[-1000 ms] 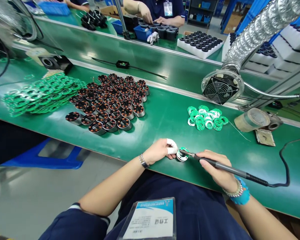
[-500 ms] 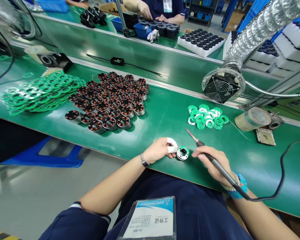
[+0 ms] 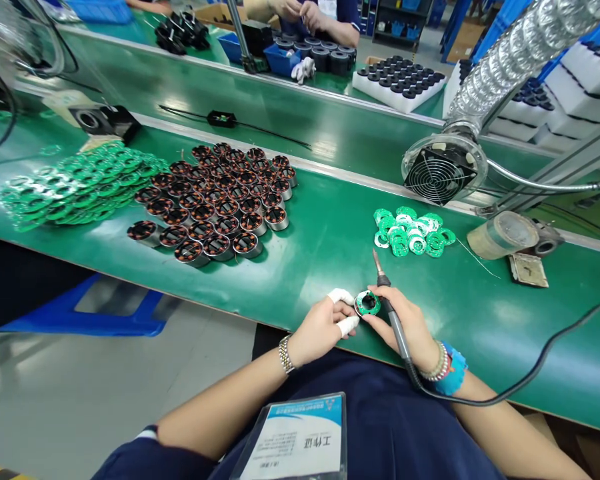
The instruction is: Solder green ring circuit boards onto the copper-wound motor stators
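Observation:
Near the table's front edge, my left hand (image 3: 325, 325), with white coverings on thumb and forefinger, is at the left side of a ring-shaped part with a green circuit board (image 3: 367, 303). My right hand (image 3: 405, 320) holds a soldering iron (image 3: 396, 327), its tip pointing up and away, while its thumb and forefinger touch the right side of the same part. Beyond lies a pile of green and white ring boards (image 3: 414, 232). Copper-wound motor cores (image 3: 225, 203) stand in a cluster to the left.
Stacked green board panels (image 3: 75, 183) lie far left. A fan (image 3: 439, 175) on a silver duct (image 3: 500, 67) hangs at the back right, near a round container (image 3: 503, 235). The iron's cable (image 3: 540, 363) crosses the right side. Across the divider, a person's hands (image 3: 310, 13) are above black parts.
My right hand has moved left onto the ring part, and the soldering iron has turned more upright. My left thumb now shows. The other person's hands have come up together.

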